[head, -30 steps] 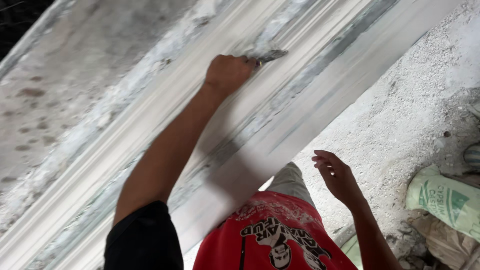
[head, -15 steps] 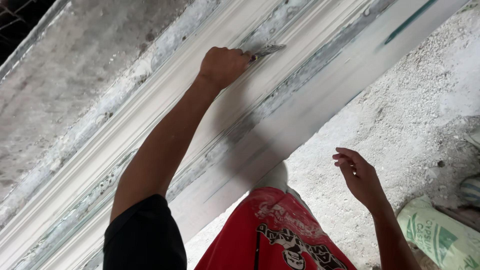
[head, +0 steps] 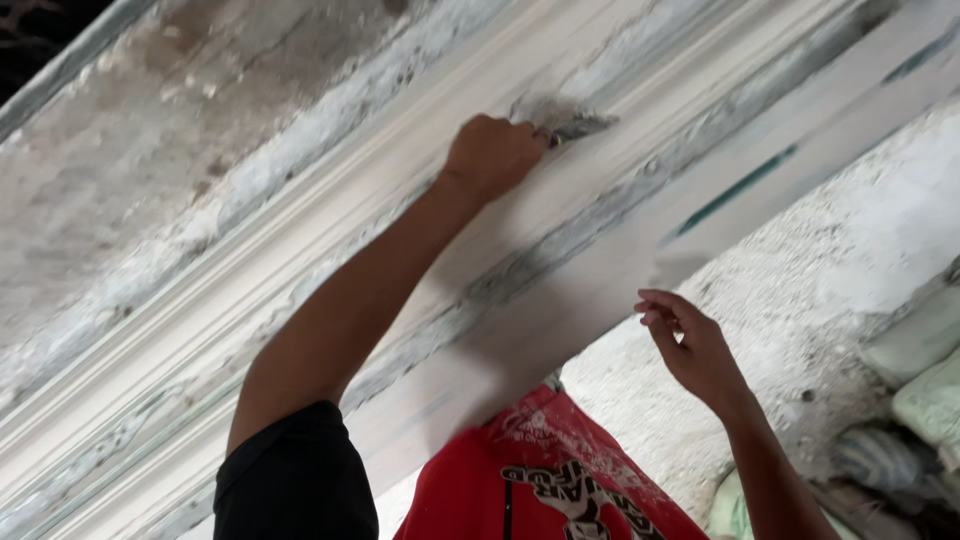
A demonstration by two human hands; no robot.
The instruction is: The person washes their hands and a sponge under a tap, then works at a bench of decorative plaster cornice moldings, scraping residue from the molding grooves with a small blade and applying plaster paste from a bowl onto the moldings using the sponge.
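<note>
One head view only, looking down along a long white plaster moulding (head: 330, 300) running diagonally from lower left to upper right, with a rough grey wet-looking slab (head: 150, 170) lying alongside it at upper left. Left hand (head: 492, 155) reaching out with arm fully extended across the moulding, black sleeve (head: 295, 480) showing at the shoulder, fist curled tight around the handle of a small flat scraper blade (head: 575, 125) and pressing its edge onto the upper ridge of the profile. Blade looking thin, stiff and light, smeared with grey paste; judging it easy to steer from the handle close behind the blade, as being gripped now, though likely slippery where wet. Moulding itself judged heavy, rigid and brittle along its fine ridges, so better touched on the broad flat bands than on the sharp edges. Right hand (head: 695, 350) hanging free beside the lower edge of the moulding, fingers loosely spread and slightly bent, holding nothing, palm turned inward, wrist raised above the pale gritty floor (head: 800, 290). Red printed shorts (head: 560, 470) showing below between the arms, and green and white sacks (head: 925, 380) lying at the right edge, well apart from both hands.
</note>
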